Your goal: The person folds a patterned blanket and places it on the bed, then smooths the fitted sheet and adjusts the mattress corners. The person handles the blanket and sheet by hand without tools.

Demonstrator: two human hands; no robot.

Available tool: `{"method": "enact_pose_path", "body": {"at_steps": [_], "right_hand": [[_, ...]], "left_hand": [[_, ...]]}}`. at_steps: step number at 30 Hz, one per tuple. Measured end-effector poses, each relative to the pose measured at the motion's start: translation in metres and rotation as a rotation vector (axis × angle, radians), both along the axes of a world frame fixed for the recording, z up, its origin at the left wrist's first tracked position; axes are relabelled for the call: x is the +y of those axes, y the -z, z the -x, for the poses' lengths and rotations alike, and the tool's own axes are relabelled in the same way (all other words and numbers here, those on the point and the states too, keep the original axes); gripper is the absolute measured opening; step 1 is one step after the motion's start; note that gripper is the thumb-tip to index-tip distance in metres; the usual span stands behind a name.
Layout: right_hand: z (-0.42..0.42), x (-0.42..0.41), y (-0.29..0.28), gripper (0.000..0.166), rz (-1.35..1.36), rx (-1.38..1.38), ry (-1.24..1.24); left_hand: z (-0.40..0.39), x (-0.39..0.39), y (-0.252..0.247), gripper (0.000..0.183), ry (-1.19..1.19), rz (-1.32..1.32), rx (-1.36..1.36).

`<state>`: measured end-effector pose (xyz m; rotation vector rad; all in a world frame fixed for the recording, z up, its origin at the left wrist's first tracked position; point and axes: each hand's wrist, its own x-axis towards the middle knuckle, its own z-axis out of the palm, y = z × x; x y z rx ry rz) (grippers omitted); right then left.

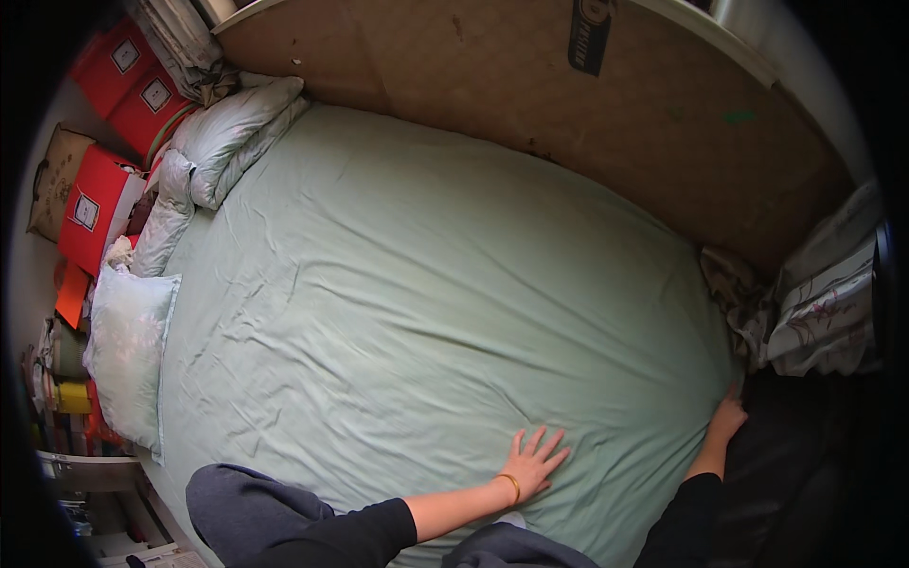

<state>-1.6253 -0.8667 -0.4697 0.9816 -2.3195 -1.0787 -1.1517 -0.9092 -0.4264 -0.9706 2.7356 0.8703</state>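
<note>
A pale green bed sheet (440, 284) covers the mattress, with long creases across its middle and finer wrinkles toward the pillow end. My left hand (534, 463), a gold-coloured bangle at its wrist, lies flat on the sheet with fingers spread. At the bed's right edge, my right hand (729, 417) is closed on the sheet's border, and creases run toward it. Its fingertips are partly hidden at that edge. My knee in dark grey trousers (248, 500) rests on the sheet at the near side.
A pillow (131, 362) and a bunched quilt (234, 135) lie at the left end. Beyond them stand red boxes (99, 206) and other stored items. A brown board (497, 78) borders the far side. Patterned curtain fabric (824, 312) hangs at the right.
</note>
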Motion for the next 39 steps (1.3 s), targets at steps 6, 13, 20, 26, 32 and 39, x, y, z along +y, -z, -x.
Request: {"method": "enact_pose_path", "body": {"at_steps": [6,13,20,26,32,39], "right_hand": [[0.045,0.011,0.010,0.045,-0.331,0.122,0.083],[0.014,-0.009,-0.005,0.013,-0.333,0.257,-0.021],[0.011,-0.002,-0.007,0.017,-0.020,0.151,0.009],[-0.012,-0.024,-0.009,0.031,0.073,-0.031,0.034],[0.050,-0.029,0.023,0.032,0.421,-0.243,-0.034],[0.060,-0.068,0.000,0.034,0.611,-0.644,0.263]], "left_hand": [[-0.003,-0.009,0.007,0.072,-0.108,0.081,0.133],[-0.018,-0.014,0.007,0.072,-0.323,0.099,0.023],[-0.005,-0.029,0.060,0.017,-0.207,0.079,0.179],[-0.011,-0.049,0.057,0.009,-0.212,-0.161,0.257],[-0.007,-0.047,0.072,0.009,-0.173,-0.244,0.351],[-0.010,-0.055,0.057,0.009,-0.131,-0.280,0.395]]}}
